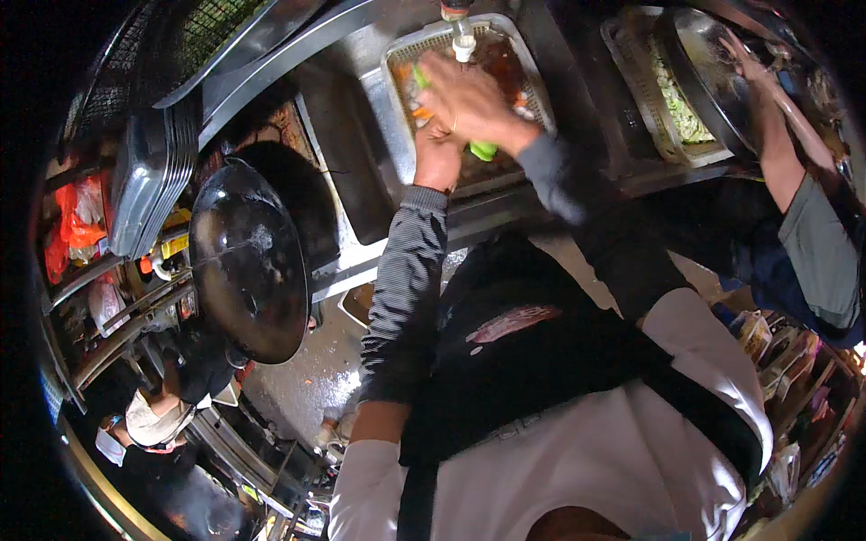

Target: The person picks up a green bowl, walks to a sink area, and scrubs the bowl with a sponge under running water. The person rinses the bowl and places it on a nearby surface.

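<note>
A pale plastic basket with mesh walls (504, 28) sits in the metal sink, below a faucet nozzle (463, 42). Inside are orange pieces, white bits and water. Over the basket, my right hand (484, 101) is blurred, its fingers spread towards the upper left and partly covering my left hand. A green vegetable piece (483, 150) shows just below the hands, and another (421, 76) shows by the right fingers. My left hand (438, 152) is at the basket's lower left side, its fingers curled and partly hidden; what it holds cannot be made out.
A large black wok (250, 264) stands tilted at the left, near stacked metal trays (152, 182). At the right, a co-worker's arms (778, 128) reach to a metal bowl (710, 74) beside a basket of chopped greens (680, 108). Another person (162, 412) is at the lower left.
</note>
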`<state>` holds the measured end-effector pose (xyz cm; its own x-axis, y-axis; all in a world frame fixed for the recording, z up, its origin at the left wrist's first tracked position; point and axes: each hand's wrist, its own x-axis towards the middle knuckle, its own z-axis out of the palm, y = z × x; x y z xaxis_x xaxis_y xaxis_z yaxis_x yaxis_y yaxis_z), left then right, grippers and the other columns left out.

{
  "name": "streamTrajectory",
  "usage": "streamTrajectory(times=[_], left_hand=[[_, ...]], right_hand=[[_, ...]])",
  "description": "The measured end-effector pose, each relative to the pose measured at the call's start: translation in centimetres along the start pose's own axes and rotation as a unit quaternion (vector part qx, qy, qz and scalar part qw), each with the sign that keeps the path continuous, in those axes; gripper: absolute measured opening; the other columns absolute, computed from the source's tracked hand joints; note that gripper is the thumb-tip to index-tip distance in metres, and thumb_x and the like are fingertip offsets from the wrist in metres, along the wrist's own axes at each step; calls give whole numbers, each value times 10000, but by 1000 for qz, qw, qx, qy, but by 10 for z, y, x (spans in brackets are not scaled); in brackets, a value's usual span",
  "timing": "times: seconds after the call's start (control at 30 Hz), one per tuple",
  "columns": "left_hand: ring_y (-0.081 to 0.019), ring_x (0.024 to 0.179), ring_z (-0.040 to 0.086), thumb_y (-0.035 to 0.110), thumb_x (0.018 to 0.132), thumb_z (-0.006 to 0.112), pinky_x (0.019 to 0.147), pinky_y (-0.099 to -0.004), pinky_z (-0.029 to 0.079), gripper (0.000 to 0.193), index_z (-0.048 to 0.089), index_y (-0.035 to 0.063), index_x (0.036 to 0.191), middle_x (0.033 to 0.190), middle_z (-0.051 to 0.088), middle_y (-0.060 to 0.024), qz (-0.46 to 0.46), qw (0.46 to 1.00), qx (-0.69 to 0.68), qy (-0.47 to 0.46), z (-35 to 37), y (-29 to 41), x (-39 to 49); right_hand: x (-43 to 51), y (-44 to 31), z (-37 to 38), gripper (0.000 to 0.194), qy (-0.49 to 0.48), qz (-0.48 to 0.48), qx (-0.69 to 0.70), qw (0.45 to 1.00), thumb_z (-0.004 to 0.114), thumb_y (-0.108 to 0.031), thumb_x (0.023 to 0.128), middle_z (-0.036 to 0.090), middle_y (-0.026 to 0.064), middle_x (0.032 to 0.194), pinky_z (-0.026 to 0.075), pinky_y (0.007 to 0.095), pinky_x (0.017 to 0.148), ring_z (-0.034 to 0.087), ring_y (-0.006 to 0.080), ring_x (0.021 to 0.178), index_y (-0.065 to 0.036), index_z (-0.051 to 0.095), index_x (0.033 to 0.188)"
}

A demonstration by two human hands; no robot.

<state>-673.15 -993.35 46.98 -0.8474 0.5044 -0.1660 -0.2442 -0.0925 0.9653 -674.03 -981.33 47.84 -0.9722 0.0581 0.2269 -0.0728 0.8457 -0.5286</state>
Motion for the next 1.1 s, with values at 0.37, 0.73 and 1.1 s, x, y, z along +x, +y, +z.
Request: streamTrajectory(times=[0.37, 0.73, 1.1], left_hand=[[-95, 873, 579, 6, 924, 549, 788, -252, 472, 199, 614, -26, 1109, 1004, 655, -29, -45, 993, -109, -9, 12, -13, -26], [-272, 769, 655, 72, 897, 582, 703, -357, 513, 233, 621, 2, 1115, 919, 683, -180, 140, 921, 362, -38, -29, 17, -31], [-369, 1310, 363, 276, 832, 666, 1108, -455, 251, 626, 438, 33, 1362, 1411, 377, -270, 212, 876, 415, 124, -10, -24, -53]], right_hand=[[-16, 8, -3, 617, -30, 90, 49, 994, 329, -491, 972, 494, 218, 1332, 342, 410, 1049, 453, 382, 1245, -31, 431, 1371], [-33, -32, 7, 592, 55, 268, 443, 854, 629, -404, 873, 644, 158, 1027, 506, 383, 787, 640, 288, 917, 49, 482, 1224], [-101, 103, 6, 386, 115, 302, 336, 885, 686, -75, 738, 611, 135, 999, 526, 366, 740, 628, 262, 883, -68, 572, 1107]])
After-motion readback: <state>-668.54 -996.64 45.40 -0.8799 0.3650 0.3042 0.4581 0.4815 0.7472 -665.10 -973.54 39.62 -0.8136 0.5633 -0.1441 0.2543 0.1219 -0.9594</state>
